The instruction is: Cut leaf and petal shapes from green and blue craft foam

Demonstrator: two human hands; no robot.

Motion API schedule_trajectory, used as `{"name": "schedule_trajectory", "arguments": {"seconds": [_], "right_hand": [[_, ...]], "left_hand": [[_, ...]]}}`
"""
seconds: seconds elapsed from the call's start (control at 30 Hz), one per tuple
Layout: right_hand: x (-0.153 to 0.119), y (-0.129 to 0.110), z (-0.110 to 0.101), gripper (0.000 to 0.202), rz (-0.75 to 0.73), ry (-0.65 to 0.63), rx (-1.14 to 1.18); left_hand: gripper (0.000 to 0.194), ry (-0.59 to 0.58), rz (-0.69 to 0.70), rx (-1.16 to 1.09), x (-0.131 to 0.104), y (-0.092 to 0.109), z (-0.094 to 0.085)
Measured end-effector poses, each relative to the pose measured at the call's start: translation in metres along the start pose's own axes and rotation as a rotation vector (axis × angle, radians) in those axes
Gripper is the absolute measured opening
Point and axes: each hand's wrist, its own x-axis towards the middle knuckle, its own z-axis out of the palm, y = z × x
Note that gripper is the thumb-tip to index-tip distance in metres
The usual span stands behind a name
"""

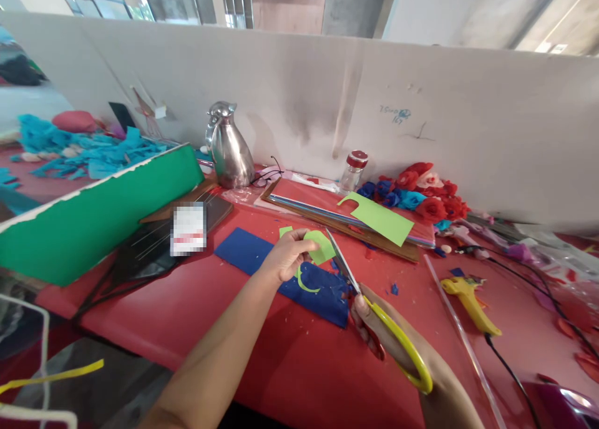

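Pinched in my left hand (292, 252) is a small piece of light green paper (321, 248) with a rounded outline. My right hand (367, 313) grips a pair of scissors (344, 263) with a large yellow handle loop; the blades point up and left, close to the paper's right edge. Beneath both hands lies a dark blue strip (246, 249), with a thin curved green offcut (306, 283) and blue scraps on it. Farther back, a bigger green sheet (381, 220) with a rounded notch rests on a stack of coloured sheets (299, 198).
A steel jug (231, 148) and a red-lidded jar (354, 172) stand by the white partition. Fabric or paper flowers (423, 195) are heaped at the back right. On the right lie a yellow glue gun (472, 303) and a clear rod (463, 341). A green panel (103, 213) stands left.
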Motion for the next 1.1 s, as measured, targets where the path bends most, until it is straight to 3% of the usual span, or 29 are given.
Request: {"name": "schedule_trajectory", "arguments": {"seconds": [0.1,0.83,0.97,1.1], "right_hand": [[0.001,0.003,-0.001,0.049,0.010,-0.111,-0.090],[0.004,-0.001,0.005,0.053,0.157,-0.019,-0.066],[0.007,0.002,0.009,0.055,0.182,0.094,0.038],[0.012,0.007,0.005,0.055,0.111,0.198,0.143]], "left_hand": [[0.018,0.006,0.001,0.006,0.000,0.000,-0.001],[0.017,-0.025,-0.006,-0.044,0.000,0.003,-0.002],[0.022,0.049,0.039,-0.041,0.001,0.001,0.000],[0.030,0.146,0.066,-0.040,0.002,-0.005,0.003]]}}
